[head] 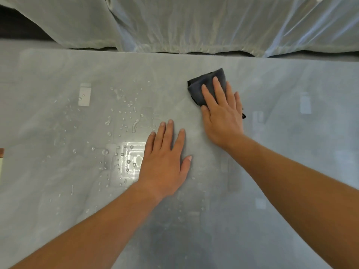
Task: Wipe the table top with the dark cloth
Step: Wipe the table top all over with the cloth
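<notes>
The grey glossy table top (291,171) fills most of the view. A folded dark cloth (204,82) lies on it right of centre, toward the far edge. My right hand (221,113) presses flat on the cloth with fingers spread; most of the cloth is under the palm, and a small dark corner (244,115) shows at the hand's right side. My left hand (165,160) rests flat on the bare table, nearer to me and to the left, fingers apart and holding nothing. Water droplets (124,121) are scattered across the surface left of both hands.
Pale sheer curtains (184,26) hang just beyond the table's far edge (136,52). Bright reflections (132,160) of lights show on the wet surface. A small brown and cream object (1,160) pokes in at the left border.
</notes>
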`<state>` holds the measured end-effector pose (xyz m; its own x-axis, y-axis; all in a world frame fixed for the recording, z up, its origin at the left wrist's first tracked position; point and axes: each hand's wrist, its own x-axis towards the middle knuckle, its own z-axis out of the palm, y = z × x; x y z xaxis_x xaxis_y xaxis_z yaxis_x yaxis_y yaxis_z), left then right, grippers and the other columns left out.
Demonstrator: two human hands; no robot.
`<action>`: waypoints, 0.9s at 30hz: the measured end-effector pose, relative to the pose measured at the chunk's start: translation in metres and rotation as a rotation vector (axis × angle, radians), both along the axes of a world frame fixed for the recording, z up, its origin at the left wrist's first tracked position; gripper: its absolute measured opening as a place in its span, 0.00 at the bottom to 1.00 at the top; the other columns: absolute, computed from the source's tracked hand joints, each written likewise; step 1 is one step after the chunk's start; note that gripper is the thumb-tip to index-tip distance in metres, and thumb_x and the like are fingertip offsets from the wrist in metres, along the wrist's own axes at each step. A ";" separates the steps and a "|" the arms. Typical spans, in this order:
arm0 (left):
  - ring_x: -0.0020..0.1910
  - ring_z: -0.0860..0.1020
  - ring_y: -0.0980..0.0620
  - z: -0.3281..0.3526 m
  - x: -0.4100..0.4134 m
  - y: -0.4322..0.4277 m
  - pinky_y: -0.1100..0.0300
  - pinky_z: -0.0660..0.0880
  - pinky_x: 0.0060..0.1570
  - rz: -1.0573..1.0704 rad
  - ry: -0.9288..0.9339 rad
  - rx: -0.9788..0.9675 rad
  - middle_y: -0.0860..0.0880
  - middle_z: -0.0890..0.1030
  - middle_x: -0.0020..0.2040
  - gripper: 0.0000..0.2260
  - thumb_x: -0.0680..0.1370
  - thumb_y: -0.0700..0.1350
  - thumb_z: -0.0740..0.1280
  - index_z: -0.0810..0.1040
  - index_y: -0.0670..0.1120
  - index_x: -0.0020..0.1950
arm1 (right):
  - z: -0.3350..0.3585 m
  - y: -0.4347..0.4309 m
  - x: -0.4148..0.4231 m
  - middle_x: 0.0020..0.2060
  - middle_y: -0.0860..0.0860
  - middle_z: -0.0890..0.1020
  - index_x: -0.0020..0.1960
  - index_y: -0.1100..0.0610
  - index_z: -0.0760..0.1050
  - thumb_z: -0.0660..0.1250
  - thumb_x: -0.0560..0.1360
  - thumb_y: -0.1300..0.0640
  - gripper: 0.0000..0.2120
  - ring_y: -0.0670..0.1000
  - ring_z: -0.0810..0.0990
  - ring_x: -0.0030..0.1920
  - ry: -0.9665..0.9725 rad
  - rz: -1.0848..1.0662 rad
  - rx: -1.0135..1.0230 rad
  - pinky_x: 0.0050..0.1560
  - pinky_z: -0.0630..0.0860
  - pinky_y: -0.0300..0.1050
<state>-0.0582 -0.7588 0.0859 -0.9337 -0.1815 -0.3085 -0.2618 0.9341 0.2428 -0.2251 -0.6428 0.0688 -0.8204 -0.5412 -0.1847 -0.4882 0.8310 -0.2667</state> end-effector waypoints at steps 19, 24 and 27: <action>0.80 0.43 0.45 0.008 0.085 0.040 0.45 0.46 0.78 0.126 -0.011 0.025 0.42 0.48 0.82 0.28 0.82 0.59 0.49 0.56 0.47 0.80 | -0.002 0.097 0.081 0.82 0.48 0.51 0.81 0.45 0.55 0.49 0.83 0.45 0.26 0.58 0.48 0.81 0.019 0.292 0.085 0.79 0.45 0.60; 0.80 0.43 0.45 0.009 0.101 0.046 0.45 0.46 0.78 0.151 -0.015 0.037 0.42 0.48 0.82 0.28 0.82 0.57 0.50 0.56 0.47 0.80 | -0.001 0.075 0.119 0.82 0.51 0.50 0.81 0.48 0.53 0.52 0.83 0.49 0.27 0.61 0.48 0.80 0.012 -0.020 0.047 0.79 0.47 0.63; 0.80 0.43 0.45 0.009 0.107 0.047 0.46 0.45 0.78 0.140 -0.018 0.040 0.42 0.48 0.82 0.27 0.82 0.55 0.51 0.57 0.46 0.80 | 0.000 0.084 0.170 0.81 0.53 0.53 0.81 0.50 0.55 0.51 0.82 0.48 0.27 0.63 0.50 0.80 0.012 0.192 0.051 0.78 0.51 0.65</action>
